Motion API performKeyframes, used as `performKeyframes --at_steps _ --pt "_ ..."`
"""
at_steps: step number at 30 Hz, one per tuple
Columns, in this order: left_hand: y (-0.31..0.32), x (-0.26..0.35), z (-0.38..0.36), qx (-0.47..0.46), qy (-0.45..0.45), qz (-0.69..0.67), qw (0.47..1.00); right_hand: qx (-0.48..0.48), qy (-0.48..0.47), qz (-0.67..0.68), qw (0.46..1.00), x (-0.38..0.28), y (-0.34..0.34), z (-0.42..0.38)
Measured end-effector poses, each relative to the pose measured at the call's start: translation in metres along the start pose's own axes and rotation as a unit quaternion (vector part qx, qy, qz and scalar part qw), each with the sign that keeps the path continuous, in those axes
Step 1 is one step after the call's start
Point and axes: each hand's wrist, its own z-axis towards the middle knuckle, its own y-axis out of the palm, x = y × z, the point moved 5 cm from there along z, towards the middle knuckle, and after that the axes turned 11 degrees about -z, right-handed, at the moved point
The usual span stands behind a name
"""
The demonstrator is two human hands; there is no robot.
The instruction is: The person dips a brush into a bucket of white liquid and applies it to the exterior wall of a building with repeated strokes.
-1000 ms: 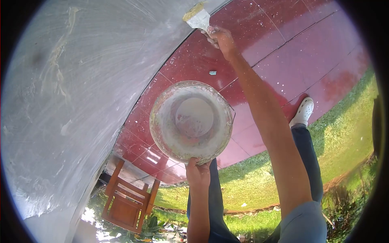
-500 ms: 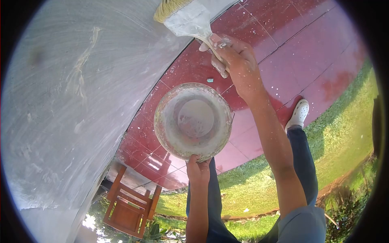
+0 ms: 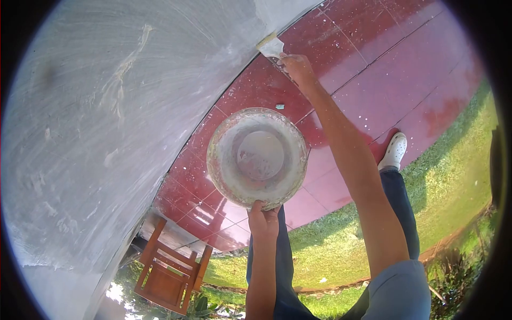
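Observation:
My left hand (image 3: 263, 220) grips the near rim of a round, paint-smeared basin (image 3: 221, 176), with the thumb over the edge. Whitish liquid (image 3: 260, 154) lies in the bottom of the basin. My right hand (image 3: 297, 68) is closed around the handle of a wide paintbrush (image 3: 272, 47), at arm's length beyond the basin. The brush's bristle end touches, or is very near, the lower part of the grey, streaked wall (image 3: 160, 96), close to where it meets the floor. Part of the brush handle is hidden in my fingers.
Red floor tiles (image 3: 384, 85), spotted with white drips, run along the wall. A small greenish scrap (image 3: 280, 106) lies on them. My foot in a white clog (image 3: 394, 149) stands at the right. A wooden chair (image 3: 169, 277) is at lower left; grass (image 3: 448, 197) borders the tiles.
My right hand has moved farther away with the paintbrush, down to the foot of the wall. The basin and my left hand have shifted only slightly to the right.

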Motion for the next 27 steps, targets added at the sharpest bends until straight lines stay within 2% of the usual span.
performKeyframes --at_steps 2,5,7,8,10,12,14,16,17,19,20,22,25,26,27 --pt "0.003 0.0 -0.002 -0.003 -0.006 0.008 1.0 0.01 -0.048 0.042 0.998 -0.053 -0.016 -0.044" --pt "0.003 -0.002 0.0 -0.016 -0.006 0.002 1.0 -0.043 -0.059 0.071 0.995 -0.136 -0.062 -0.139" --pt "0.002 -0.001 0.0 -0.014 -0.005 0.005 1.0 -0.098 -0.119 0.215 0.964 -0.166 -0.07 -0.176" --pt "0.0 -0.001 0.0 -0.015 -0.003 0.004 1.0 -0.099 -0.121 0.215 0.964 -0.17 -0.068 -0.178" --pt "0.0 0.001 0.003 -0.028 -0.017 -0.008 0.999 -0.1 -0.235 0.3 0.919 -0.187 -0.067 -0.182" --pt "-0.004 0.004 0.003 -0.02 -0.013 0.0 1.0 -0.117 -0.227 0.252 0.933 -0.165 -0.047 -0.139" --pt "-0.001 -0.001 0.002 -0.019 -0.012 0.003 1.0 -0.142 -0.118 0.201 0.962 -0.064 0.0 -0.044" --pt "0.003 0.001 0.001 -0.045 -0.002 0.002 0.999 -0.036 -0.054 0.024 0.998 0.01 0.009 0.007" --pt "-0.001 0.001 0.002 -0.041 -0.001 0.003 0.999 -0.038 -0.051 0.025 0.998 0.016 0.009 0.01" --pt "-0.005 0.001 0.005 -0.023 0.001 0.008 1.0 -0.012 0.014 -0.102 0.995 0.009 -0.004 0.007" --pt "-0.006 0.001 0.004 -0.022 0.001 0.006 1.0 -0.013 0.013 -0.104 0.994 -0.004 -0.008 0.002" --pt "-0.001 0.001 0.004 -0.042 -0.003 0.005 0.999 0.0 -0.078 -0.044 0.996 -0.077 -0.024 -0.043" --pt "-0.007 0.001 0.007 -0.014 -0.009 0.016 1.0 -0.017 -0.09 0.087 0.992 -0.191 -0.083 -0.163" --pt "-0.011 0.001 0.009 -0.013 -0.01 0.014 1.0 -0.028 -0.1 0.145 0.984 -0.213 -0.094 -0.188" --pt "-0.013 0.002 0.011 -0.012 -0.009 0.008 1.0 -0.03 -0.1 0.144 0.984 -0.217 -0.096 -0.195"
